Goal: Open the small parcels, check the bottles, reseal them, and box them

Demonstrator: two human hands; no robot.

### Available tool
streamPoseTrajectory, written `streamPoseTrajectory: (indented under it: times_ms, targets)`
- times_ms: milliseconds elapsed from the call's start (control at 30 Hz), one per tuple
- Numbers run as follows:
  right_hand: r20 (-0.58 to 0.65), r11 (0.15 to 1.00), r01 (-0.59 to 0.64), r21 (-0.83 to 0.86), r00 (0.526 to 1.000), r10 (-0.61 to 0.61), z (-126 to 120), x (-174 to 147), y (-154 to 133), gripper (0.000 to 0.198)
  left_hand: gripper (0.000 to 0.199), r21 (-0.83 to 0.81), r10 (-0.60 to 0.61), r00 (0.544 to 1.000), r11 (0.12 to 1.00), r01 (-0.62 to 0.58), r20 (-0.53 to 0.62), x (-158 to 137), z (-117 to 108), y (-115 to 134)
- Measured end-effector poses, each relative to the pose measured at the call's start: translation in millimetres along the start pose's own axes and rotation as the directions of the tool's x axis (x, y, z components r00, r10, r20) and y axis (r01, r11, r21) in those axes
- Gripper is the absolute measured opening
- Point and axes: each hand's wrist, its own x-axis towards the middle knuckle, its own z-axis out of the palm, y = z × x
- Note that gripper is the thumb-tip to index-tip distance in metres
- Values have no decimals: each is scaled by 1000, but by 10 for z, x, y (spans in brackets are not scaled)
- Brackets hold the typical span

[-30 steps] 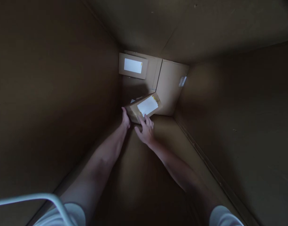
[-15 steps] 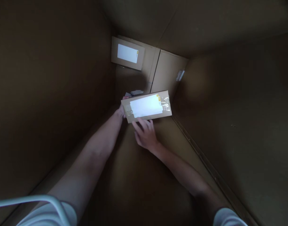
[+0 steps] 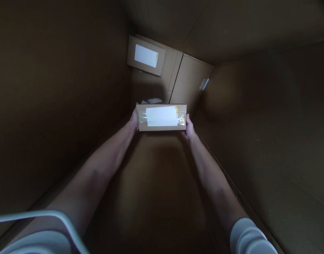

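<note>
A long brown cardboard box (image 3: pixel 142 126) with a white label and clear tape at both ends is held level between my two hands. My left hand (image 3: pixel 134 118) grips its left end; most of those fingers are hidden behind the box. At the right end, my right hand (image 3: pixel 189 127) clasps the side, its thumb up along the edge and its fingertips underneath. Just behind the box, pale flat pieces (image 3: pixel 154 101) show in part; what they are I cannot make out.
Tall cardboard walls (image 3: pixel 257 106) enclose the space on the sides and back. Another labelled box (image 3: pixel 163 63) lies in the far left corner on larger flat cardboard (image 3: pixel 189 76), with a taped patch (image 3: pixel 204 84) at its right. A white cable (image 3: pixel 32 214) crosses the lower left.
My right hand has moved from the box's front edge to its right end and closed on it. The box has turned from tilted to level. My left hand keeps its hold.
</note>
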Motion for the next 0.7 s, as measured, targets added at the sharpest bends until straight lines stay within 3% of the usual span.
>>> streamPoseTrajectory:
  times_ms: [100,333,533,700]
  targets:
    - [-8,997,-12,77,1000,13,-6,-36,56,63,60,-8,14,994,1000,-15,-106,-84,-14,-75]
    - [-74,984,19,176,997,-6,59,-379,54,56,60,36,37,994,999,-33,-103,-463,173,13]
    - [-49,972,78,221,996,-69,132,-1094,-163,55,61,61,54,998,997,-53,-14,-1127,493,104]
    - [-14,967,120,227,993,-120,218,-1873,-384,56,58,72,65,998,995,-67,25,-1945,738,142]
